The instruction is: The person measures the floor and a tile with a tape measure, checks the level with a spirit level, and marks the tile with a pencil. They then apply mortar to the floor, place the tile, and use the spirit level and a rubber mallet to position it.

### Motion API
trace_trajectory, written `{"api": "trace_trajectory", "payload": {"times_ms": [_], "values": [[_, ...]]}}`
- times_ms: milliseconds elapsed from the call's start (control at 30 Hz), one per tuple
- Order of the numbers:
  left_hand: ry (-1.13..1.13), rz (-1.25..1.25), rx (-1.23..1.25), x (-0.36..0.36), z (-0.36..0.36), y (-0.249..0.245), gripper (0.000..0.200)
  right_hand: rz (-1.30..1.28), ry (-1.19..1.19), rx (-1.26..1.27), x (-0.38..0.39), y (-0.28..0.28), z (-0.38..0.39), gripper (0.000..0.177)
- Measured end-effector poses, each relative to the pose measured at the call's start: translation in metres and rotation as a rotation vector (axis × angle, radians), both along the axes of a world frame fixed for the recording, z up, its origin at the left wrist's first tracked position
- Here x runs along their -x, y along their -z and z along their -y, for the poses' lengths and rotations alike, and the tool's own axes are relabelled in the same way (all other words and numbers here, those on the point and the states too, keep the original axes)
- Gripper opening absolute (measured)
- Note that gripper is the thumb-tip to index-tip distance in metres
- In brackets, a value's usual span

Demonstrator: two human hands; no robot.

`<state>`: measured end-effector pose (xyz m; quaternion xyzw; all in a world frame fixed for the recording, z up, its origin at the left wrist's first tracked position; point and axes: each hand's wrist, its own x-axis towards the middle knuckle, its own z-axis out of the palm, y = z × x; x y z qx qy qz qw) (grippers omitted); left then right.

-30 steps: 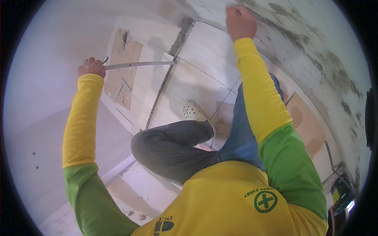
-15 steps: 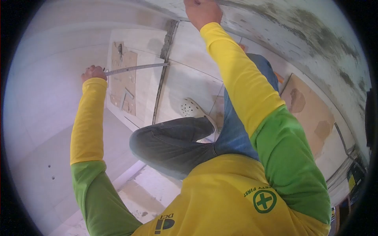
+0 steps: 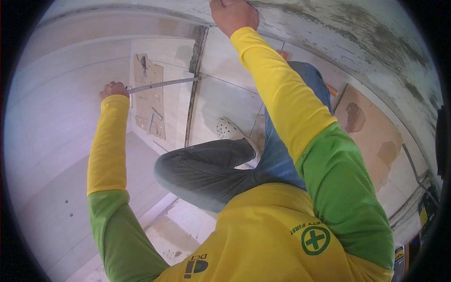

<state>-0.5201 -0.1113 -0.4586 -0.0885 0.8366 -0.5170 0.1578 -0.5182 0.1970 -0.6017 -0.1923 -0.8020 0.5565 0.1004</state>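
The largest thing is the stained wall [image 3: 376,33], curving along the upper right above the tiled floor [image 3: 228,101], where a narrow dark gap [image 3: 191,103] runs between pale tiles. A large brown board [image 3: 373,134] with darker patches lies at the right, beyond the person's bent leg in blue jeans. A smaller brown board [image 3: 152,96] lies at the left, close to the left hand [image 3: 114,89]. The long, thin measuring tape [image 3: 164,84] extends rightward from that hand, passing over the smaller board, and its far end is at the dark gap. A pale clog [image 3: 229,129] with holes is on the person's foot, below the tape. The left hand is closed around the tape's near end. The right hand [image 3: 235,18] is up by the stained wall, fingers curled and partly cut off by the frame; whether it holds anything cannot be told. Smallest are the thin angled strips [image 3: 153,115] on the smaller board.
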Motion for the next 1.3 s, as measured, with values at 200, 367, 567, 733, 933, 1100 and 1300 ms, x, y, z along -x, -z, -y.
{"api": "trace_trajectory", "payload": {"times_ms": [200,367,567,733,933,1100,1300], "values": [[-0.018,0.024,-0.009,-0.003,-0.011,-0.005,0.021,0.066,0.043,0.018,-0.004,-0.007,-0.005,0.044],[-0.041,-0.017,0.02,0.011,-0.004,0.003,0.023,0.011,-0.027,0.067,0.003,0.006,-0.005,0.044],[-0.095,0.003,0.022,0.026,-0.019,0.0,0.023,-0.095,-0.016,0.04,0.006,0.014,-0.004,0.045],[-0.11,0.023,0.049,0.041,-0.024,0.003,0.023,-0.073,-0.017,0.077,0.002,0.012,-0.005,0.044],[-0.144,0.016,0.048,0.052,-0.023,0.005,0.025,-0.089,-0.034,0.04,0.002,0.013,-0.007,0.043],[-0.136,0.021,0.074,0.055,-0.017,0.008,0.027,-0.093,-0.016,0.018,0.003,0.013,-0.005,0.043],[-0.151,0.01,0.088,0.055,-0.018,0.008,0.026,-0.05,-0.04,0.035,0.002,0.01,-0.006,0.042]]}}
